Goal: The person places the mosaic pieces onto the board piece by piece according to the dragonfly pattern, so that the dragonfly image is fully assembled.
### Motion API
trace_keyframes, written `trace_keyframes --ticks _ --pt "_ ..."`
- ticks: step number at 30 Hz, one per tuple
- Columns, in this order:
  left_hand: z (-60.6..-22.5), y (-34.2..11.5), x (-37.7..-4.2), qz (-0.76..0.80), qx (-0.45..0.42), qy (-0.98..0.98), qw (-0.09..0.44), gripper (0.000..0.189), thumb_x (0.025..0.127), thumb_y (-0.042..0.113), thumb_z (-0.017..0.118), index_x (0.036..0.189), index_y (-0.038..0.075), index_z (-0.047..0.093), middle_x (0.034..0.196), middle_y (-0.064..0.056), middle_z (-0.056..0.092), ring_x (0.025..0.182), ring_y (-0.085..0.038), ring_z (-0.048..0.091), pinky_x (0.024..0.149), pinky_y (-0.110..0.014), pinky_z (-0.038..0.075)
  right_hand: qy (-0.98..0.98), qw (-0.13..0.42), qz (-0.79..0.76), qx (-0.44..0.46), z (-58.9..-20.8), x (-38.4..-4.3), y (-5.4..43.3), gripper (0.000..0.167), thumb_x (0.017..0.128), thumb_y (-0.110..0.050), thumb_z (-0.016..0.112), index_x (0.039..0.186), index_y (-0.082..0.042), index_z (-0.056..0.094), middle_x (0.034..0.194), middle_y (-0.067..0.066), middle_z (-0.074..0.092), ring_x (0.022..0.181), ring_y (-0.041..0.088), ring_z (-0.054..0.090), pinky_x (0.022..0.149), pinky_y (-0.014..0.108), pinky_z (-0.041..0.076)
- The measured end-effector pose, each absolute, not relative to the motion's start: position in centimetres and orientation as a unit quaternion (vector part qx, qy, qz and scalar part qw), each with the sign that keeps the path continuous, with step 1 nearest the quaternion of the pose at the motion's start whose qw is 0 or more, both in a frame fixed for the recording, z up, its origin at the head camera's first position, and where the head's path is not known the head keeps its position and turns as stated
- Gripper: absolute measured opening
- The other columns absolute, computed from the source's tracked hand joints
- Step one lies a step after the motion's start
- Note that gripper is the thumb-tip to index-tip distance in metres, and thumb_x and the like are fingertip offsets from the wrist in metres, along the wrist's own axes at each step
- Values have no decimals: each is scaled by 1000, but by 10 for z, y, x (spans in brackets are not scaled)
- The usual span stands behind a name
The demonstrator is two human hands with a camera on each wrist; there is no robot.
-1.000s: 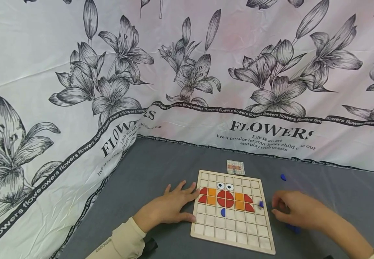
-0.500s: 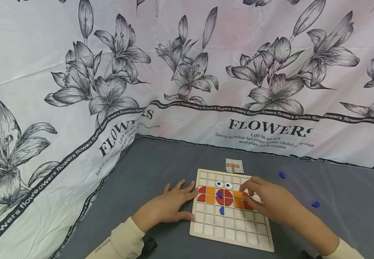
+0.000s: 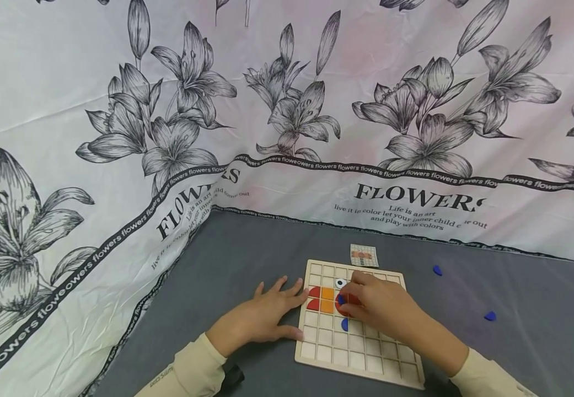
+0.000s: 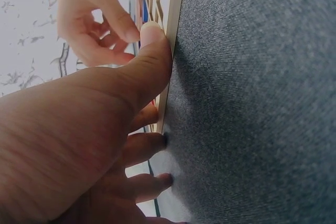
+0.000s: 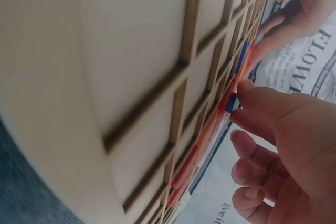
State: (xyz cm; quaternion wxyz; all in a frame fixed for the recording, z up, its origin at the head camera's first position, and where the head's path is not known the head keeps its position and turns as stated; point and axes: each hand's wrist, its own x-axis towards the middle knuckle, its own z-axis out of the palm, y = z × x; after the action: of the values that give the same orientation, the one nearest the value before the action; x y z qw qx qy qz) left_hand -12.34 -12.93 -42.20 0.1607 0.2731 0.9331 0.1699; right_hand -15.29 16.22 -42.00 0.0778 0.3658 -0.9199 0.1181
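Observation:
My left hand lies with fingers spread at the left edge of a wooden grid board, thumb and fingertips touching the rim. Over the board's middle, my right hand pinches a small blue rounded tile between thumb and forefinger, at the red circle of tiles. Just below, another blue rounded tile lies in the grid. Red quarter-circle tiles and orange square tiles sit at the left. One round eye tile shows above; the right hand hides the tiles on the right.
A small pattern card lies behind the board. Two loose blue tiles, a far one and a nearer one, lie on the grey cloth at the right. A flower-printed curtain stands behind.
My right hand has moved left from beside the board to its middle. A blue tile went from the board's right edge onto the red circle, where the hand now pinches it. The left hand stays put.

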Motion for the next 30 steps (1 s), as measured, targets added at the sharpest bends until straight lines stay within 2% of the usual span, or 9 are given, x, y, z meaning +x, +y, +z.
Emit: trace_keyframes --ticks 5,13,21,26,30 --pt "-421 -129 -124 169 274 934 157 89 94 59 71 168 26 35 175 -3 24 162 -37 15 119 -76 20 -920 76 117 365 -420 -153 161 11 92 -31 85 102 -27 81 87 -15 54 63 -7 46 55 18 44" --pt "-419 -129 -122 170 274 933 159 89 94 59 72 168 25 35 175 -4 24 162 -37 15 119 -75 20 -916 74 71 387 -416 -148 156 14 92 -21 84 105 -21 78 92 -11 64 69 0 58 58 24 52" --pt "-421 -129 -123 169 270 935 157 89 94 59 71 168 26 35 175 -3 24 163 -37 15 120 -75 20 -888 138 -8 439 -417 -145 153 18 87 -17 85 101 -15 74 91 -2 66 76 12 68 62 28 58" --pt "-422 -129 -124 166 266 936 158 89 93 60 71 168 28 34 175 -1 23 163 -36 14 120 -74 19 -875 159 -26 457 -417 -144 153 26 79 -15 86 97 -12 67 90 -1 61 74 12 65 62 28 57" --pt "-422 -129 -124 167 271 935 156 89 93 60 71 168 28 34 175 -2 23 163 -37 14 120 -75 20 -881 130 6 455 -415 -139 155 25 81 -15 85 95 -16 64 87 -7 57 69 6 56 58 26 51"
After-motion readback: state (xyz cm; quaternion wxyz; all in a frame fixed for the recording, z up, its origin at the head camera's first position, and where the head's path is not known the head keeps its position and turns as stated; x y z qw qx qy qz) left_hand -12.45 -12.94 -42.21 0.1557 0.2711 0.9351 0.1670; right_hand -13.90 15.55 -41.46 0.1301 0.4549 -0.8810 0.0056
